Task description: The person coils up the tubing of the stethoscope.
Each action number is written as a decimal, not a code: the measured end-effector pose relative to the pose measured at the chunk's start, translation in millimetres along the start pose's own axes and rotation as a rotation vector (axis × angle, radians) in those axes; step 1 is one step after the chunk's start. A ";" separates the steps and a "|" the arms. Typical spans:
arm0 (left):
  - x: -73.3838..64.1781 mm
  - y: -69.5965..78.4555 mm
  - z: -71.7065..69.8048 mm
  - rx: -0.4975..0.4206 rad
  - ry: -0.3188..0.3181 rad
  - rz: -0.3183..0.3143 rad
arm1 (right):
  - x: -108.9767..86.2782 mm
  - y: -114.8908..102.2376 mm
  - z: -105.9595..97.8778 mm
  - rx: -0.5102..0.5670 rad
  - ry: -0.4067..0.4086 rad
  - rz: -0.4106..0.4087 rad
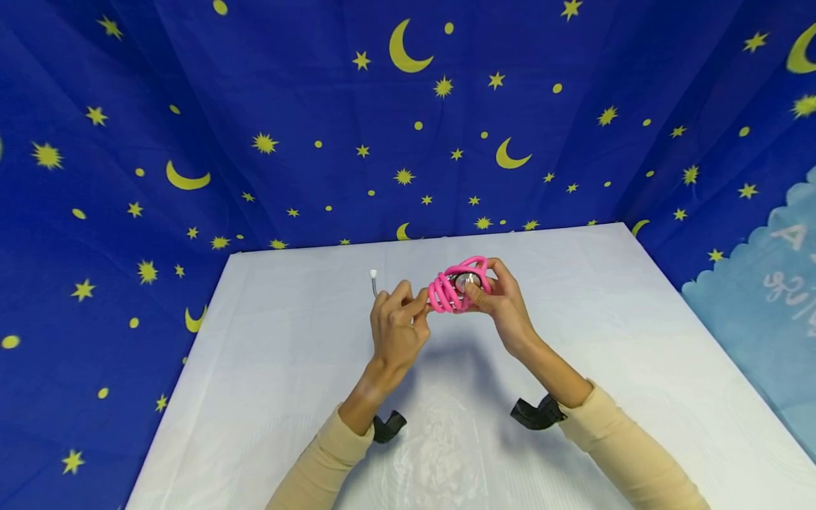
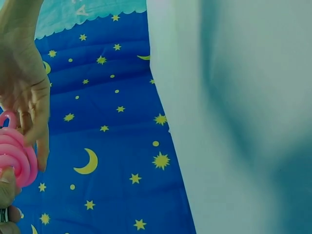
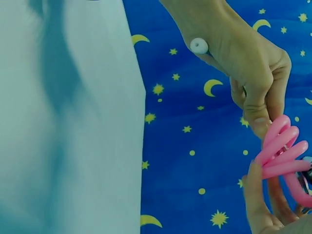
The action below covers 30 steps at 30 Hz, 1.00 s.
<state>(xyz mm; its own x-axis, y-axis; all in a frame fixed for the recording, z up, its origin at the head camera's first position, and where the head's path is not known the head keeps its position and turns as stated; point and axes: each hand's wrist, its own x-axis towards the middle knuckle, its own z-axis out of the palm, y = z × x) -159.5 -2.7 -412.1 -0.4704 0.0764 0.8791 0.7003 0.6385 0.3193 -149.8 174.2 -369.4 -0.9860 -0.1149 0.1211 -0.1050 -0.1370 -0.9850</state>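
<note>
A stethoscope with pink tubing (image 1: 444,292) is held above the table between both hands, its tube wound in several loops. My right hand (image 1: 508,312) grips the coiled tubing, with the thumb on the round metal chest piece (image 1: 466,282). At the left end of the coil, my left hand (image 1: 398,327) pinches the stethoscope with curled fingers. One white eartip (image 1: 372,273) on a thin metal tube sticks out past that hand, and the right wrist view also shows an eartip (image 3: 199,46). In the left wrist view the loops (image 2: 20,153) lie between the fingers; the other eartip is hidden.
Below the hands spreads a white table (image 1: 268,397). Dark blue cloth (image 1: 331,106) with yellow moons and stars hangs behind and beside it, with a light blue panel (image 1: 758,297) at the right. Black wrist mounts (image 1: 535,414) hang under both forearms.
</note>
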 end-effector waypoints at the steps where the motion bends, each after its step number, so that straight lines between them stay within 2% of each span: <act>1: 0.0 0.1 0.1 0.005 -0.001 0.001 | -0.3 0.2 0.2 0.028 -0.007 0.000; 6: -0.2 -0.7 0.9 0.017 0.007 0.025 | -0.2 0.1 -0.4 0.110 -0.030 0.031; 15: -1.7 -0.5 2.9 0.019 0.032 0.032 | 1.2 -1.6 0.9 0.052 0.011 0.059; 22: -0.5 2.4 3.4 0.021 0.049 0.011 | 2.0 -2.6 5.2 -0.031 0.033 -0.027; 30: 0.7 4.9 3.5 0.050 0.058 -0.045 | 2.9 -2.5 8.7 -0.062 0.028 -0.106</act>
<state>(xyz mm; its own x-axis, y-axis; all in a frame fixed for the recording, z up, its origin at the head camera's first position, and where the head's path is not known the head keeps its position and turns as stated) -158.3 3.2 -411.2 -0.4679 0.0036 0.8838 0.6507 0.6780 0.3418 -151.3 165.6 -365.4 -0.9720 -0.0757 0.2225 -0.2160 -0.0854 -0.9727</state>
